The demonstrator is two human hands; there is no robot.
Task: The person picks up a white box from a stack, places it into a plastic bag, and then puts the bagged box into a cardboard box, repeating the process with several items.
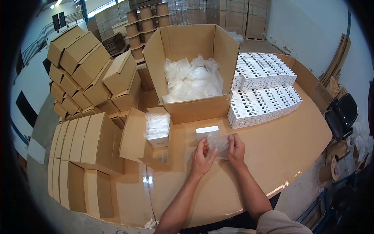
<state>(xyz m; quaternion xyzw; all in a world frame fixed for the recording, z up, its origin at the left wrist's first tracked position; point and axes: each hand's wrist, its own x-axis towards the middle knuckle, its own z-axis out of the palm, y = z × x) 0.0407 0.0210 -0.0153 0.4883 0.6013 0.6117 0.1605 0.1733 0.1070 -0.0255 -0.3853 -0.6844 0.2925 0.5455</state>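
Observation:
A clear plastic bag [219,143] is stretched between my two hands above the cardboard-covered table [187,195]. My left hand [202,158] has its fingers closed on the bag's left side, and my right hand [236,151] pinches its right side. Just behind the bag stands a small white box [207,130], partly hidden by the bag and my left hand. To the left, an open brown carton [134,134] holds several white boxes in plastic bags [157,126], packed in a row, with some space at its near end.
A large open carton [194,111] full of clear bags [193,78] stands behind my hands. Stacked white boxes with black marks [265,105] are at the right. Brown cartons [91,140] are piled at the left. A black chair [343,115] stands beyond the table's right edge.

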